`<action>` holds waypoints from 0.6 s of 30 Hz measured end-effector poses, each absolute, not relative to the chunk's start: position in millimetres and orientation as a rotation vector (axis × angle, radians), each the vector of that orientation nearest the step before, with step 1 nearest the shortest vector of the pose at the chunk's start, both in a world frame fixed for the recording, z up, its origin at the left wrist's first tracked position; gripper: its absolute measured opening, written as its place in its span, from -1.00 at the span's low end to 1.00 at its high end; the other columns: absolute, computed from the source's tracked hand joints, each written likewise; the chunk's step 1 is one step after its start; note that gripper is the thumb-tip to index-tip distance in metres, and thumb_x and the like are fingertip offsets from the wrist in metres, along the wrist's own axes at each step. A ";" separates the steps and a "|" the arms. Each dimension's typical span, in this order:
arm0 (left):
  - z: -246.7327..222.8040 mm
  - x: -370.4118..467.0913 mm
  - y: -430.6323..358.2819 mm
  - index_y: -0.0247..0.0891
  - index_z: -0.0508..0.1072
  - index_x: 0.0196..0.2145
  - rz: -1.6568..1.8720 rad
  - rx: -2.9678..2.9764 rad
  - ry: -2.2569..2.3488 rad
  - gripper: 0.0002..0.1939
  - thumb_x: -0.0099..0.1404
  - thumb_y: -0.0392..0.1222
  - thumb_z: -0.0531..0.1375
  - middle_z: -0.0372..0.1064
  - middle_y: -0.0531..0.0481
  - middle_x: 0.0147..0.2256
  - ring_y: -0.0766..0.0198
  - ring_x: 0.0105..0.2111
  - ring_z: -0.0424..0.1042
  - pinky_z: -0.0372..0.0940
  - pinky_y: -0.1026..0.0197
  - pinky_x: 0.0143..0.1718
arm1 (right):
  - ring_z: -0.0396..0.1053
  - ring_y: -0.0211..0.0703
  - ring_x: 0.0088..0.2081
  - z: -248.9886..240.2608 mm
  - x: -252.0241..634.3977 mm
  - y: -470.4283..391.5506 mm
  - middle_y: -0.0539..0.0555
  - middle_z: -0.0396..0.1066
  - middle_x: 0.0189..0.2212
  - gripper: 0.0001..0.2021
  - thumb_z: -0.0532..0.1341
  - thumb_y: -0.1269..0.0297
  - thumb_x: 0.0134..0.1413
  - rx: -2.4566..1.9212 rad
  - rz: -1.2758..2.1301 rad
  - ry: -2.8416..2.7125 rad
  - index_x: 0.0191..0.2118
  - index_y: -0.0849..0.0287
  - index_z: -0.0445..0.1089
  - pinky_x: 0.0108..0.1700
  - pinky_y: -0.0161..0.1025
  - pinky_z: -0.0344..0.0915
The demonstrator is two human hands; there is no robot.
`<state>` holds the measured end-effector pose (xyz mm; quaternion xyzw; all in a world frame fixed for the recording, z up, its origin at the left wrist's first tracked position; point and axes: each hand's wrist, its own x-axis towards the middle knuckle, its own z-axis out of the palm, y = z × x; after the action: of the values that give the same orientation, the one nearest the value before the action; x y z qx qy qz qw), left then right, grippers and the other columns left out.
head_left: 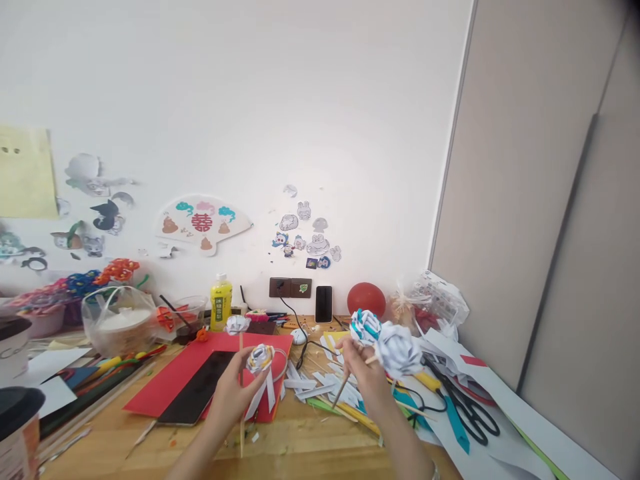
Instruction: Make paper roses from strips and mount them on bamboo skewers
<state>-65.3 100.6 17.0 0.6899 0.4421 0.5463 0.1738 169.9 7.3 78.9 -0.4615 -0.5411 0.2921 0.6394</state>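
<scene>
My left hand [231,393] grips a thin wooden stick that carries a small rolled paper flower [261,357] with white paper tails hanging from it. A second white flower [237,324] sits at the top of the same stick or just behind it; I cannot tell which. My right hand [361,371] holds two paper flowers on sticks: a blue-and-white one [365,326] and a larger pale one [399,349]. Both hands hover over a wooden desk [300,453], above red paper [175,373] and loose paper strips [313,387].
Scissors with black handles [465,410] lie at the right among paper scraps. A yellow glue bottle [221,302], a phone [323,304], a red balloon [366,299] and a clear plastic container [120,320] stand along the wall. Cups [17,427] sit at the left edge.
</scene>
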 end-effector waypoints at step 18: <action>27.3 -39.2 47.5 -0.30 0.28 -0.04 1.846 2.931 0.727 -0.60 0.13 -0.32 0.15 0.44 -0.25 -0.19 0.05 -0.16 0.44 0.37 0.05 -0.15 | -0.05 -0.42 -0.75 40.7 141.1 24.2 -0.23 -0.05 -0.78 -0.46 0.14 -0.31 -0.19 -0.872 1.073 -1.319 -0.46 0.18 0.25 -0.66 -0.41 0.04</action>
<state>-39.2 47.5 27.3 0.8117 0.2014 0.5113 -0.1976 141.1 24.2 40.7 -0.3725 -0.5636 0.4586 0.5774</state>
